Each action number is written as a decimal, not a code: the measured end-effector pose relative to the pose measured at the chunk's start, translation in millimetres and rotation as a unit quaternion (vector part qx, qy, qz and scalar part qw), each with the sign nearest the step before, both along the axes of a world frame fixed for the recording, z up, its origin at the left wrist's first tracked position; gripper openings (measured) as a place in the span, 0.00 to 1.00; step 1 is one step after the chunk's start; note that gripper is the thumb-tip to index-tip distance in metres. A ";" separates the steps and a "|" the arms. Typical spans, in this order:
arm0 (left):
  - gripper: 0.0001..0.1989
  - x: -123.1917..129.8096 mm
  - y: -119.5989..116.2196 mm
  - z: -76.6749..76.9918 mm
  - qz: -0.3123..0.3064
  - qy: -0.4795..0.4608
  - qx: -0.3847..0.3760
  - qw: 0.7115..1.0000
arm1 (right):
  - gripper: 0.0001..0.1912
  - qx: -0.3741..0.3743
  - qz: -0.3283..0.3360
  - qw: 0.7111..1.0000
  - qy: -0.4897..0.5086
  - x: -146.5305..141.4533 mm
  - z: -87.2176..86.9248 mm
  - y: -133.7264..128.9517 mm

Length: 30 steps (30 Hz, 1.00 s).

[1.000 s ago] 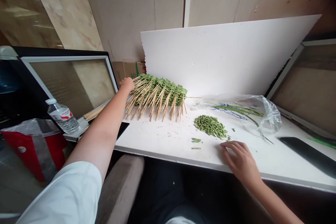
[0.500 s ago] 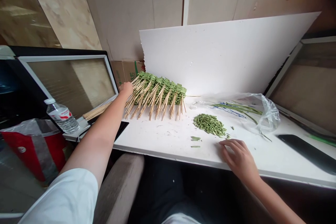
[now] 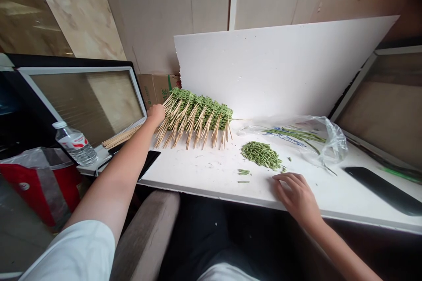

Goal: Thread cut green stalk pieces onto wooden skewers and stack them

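Green pieces on sticks, stacked high, with loose ones lying to the right.
The stack of thin wooden sticks threaded with short green stem pieces [image 3: 201,112] stands on the white tabletop [image 3: 194,175]; the left hand [image 3: 156,113] is at its left end, its fingers too hidden to tell their grip. Left of the stack, a bundle of pale bare sticks [image 3: 120,137] carries no green. Right of it lie a loose heap of cut green pieces [image 3: 261,155], unthreaded, and long uncut green stems [image 3: 296,133] in clear plastic. The right hand [image 3: 299,195] rests near the heap, loosely curled, thumb apart.
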State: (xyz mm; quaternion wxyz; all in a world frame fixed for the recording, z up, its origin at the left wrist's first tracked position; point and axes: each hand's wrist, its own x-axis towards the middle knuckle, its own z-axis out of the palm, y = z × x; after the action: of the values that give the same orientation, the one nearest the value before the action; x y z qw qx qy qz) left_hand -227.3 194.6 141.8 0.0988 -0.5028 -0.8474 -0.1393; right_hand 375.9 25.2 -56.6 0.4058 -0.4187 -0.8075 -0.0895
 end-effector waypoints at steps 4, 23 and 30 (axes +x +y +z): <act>0.18 -1.0 -4.8 -2.7 0.000 0.011 -0.006 1.000 | 0.08 -0.007 -0.001 1.000 -0.001 -0.1 -0.1 -0.3; 0.28 -2.7 -3.8 4.4 0.023 0.011 0.011 1.000 | 0.08 -0.001 -0.003 1.000 -0.006 0.1 0.3 -0.9; 0.30 -1.3 -3.4 16.6 0.003 0.022 0.015 1.000 | 0.08 -0.003 -0.005 1.000 -0.005 0.3 -0.1 -1.1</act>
State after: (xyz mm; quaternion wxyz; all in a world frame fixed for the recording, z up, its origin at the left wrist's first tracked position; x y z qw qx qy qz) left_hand -228.6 191.2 158.4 0.1255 -0.5016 -0.8444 -0.1402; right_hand 376.1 24.1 -56.8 0.4001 -0.4235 -0.8076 -0.0914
